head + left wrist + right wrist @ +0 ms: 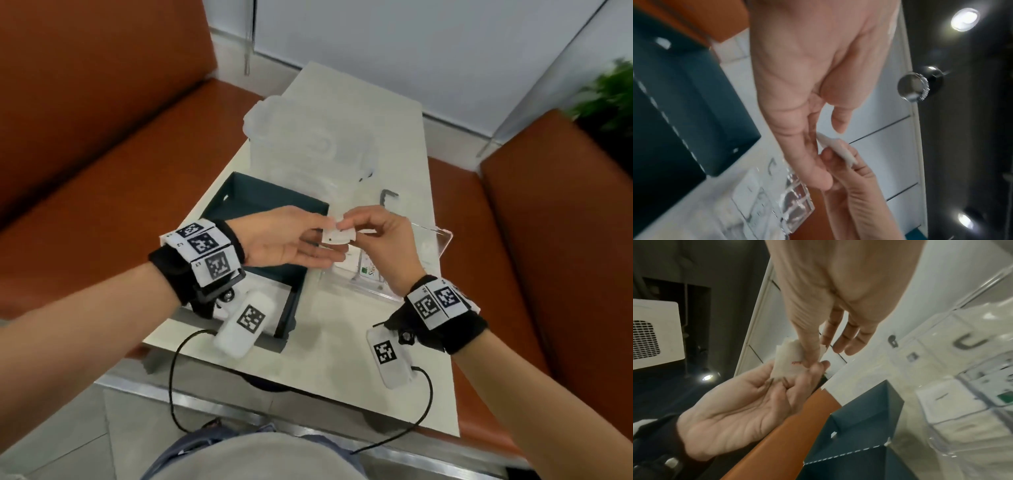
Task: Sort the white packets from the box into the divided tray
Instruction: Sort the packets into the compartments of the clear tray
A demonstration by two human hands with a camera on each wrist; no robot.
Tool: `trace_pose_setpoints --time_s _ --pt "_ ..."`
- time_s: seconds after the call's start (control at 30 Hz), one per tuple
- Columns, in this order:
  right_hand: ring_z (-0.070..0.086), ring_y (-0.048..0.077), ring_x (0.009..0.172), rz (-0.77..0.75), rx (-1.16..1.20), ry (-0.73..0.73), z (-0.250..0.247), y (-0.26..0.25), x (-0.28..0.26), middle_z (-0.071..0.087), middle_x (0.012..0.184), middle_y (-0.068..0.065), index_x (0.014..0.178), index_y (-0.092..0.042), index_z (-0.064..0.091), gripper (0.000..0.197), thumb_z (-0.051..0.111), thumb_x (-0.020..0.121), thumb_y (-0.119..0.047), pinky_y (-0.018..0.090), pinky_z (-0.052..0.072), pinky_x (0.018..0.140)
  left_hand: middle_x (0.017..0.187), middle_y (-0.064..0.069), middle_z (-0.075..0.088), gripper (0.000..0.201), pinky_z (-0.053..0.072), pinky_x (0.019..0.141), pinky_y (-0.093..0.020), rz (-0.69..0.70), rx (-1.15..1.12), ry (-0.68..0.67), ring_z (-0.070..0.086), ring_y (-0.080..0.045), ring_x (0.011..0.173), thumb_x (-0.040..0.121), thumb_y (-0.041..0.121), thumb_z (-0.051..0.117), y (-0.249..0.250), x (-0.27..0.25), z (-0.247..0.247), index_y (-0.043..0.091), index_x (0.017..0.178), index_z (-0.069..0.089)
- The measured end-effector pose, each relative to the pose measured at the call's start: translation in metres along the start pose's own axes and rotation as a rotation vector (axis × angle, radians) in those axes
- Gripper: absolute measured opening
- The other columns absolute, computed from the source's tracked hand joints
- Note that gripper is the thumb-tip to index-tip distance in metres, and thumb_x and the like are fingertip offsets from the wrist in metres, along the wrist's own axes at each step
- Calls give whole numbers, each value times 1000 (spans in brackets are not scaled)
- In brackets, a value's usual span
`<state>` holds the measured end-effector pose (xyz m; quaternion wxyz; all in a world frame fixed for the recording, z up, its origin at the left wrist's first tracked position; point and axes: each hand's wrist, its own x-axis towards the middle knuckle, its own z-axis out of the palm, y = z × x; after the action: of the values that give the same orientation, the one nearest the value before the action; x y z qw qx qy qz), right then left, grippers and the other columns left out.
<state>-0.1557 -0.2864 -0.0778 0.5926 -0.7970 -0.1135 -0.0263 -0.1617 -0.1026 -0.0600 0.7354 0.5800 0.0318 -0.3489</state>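
packet in hand: one white packet [337, 235] held in the air between our two hands, above the gap between box and tray, not touching the counter [342, 353].
right hand [380, 240]: thumb and forefinger pinch the packet; remaining fingers loosely extended in the right wrist view.
left hand [284, 240]: palm up, fingers nearly straight, fingertips under the packet's edge; supporting, not pinching, as far as we can see.
box [274, 209]: dark teal, open, at 9 o'clock of the packet. Visible floor looks bare, but our left hand and wrist rig hide much of it, so we cannot tell whether more packets remain.
divided tray [442, 240]: clear plastic, at 3 o'clock of the box, directly below and beyond the right hand. Several white packets already sit in its compartments, one with a green mark [367, 270].
progress: our read is well along, possibly near the end; this packet is not yet placed.
left to do: lower it into a compartment, then check the box.
other: clear lidded container [308, 137] at 12 o'clock, untouched.
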Motion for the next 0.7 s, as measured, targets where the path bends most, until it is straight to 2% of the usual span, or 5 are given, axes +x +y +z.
trace_pose_setpoints --time_s 0.1,0.2,0.33,0.53,0.7 --pt "66 16 85 54 91 25 -21 7 -6 66 99 8 87 2 71 20 69 73 16 29 57 78 117 -20 67 31 60 71 -27 31 -15 26 69 -25 98 97 3 52 -5 16 16 -3 127 54" --pt "68 9 83 115 138 33 -37 16 -14 69 99 7 90 3 70 25 58 77 21 19 54 73 118 -25 65 37 61 69 -30 43 17 68 64 -31 101 92 -5 56 -12 31 29 -5 129 51" --pt "68 18 82 230 220 57 -53 23 -17 69 95 13 100 0 68 16 57 89 4 25 57 75 112 -24 67 29 61 71 -34 90 118 142 68 -32 93 92 -5 55 -21 48 46 1 120 55" --pt "64 13 67 248 22 32 -68 25 -4 64 72 7 106 -9 65 27 73 81 -4 23 55 61 105 -13 63 19 61 73 -34 170 9 132 69 -24 90 94 1 55 -17 73 69 5 112 57" --pt "67 18 71 257 -78 51 -93 23 10 73 86 15 97 -9 68 17 74 81 -9 27 56 64 102 -11 63 22 61 71 -35 243 25 177 70 -23 84 88 -4 64 -10 91 77 6 107 59"
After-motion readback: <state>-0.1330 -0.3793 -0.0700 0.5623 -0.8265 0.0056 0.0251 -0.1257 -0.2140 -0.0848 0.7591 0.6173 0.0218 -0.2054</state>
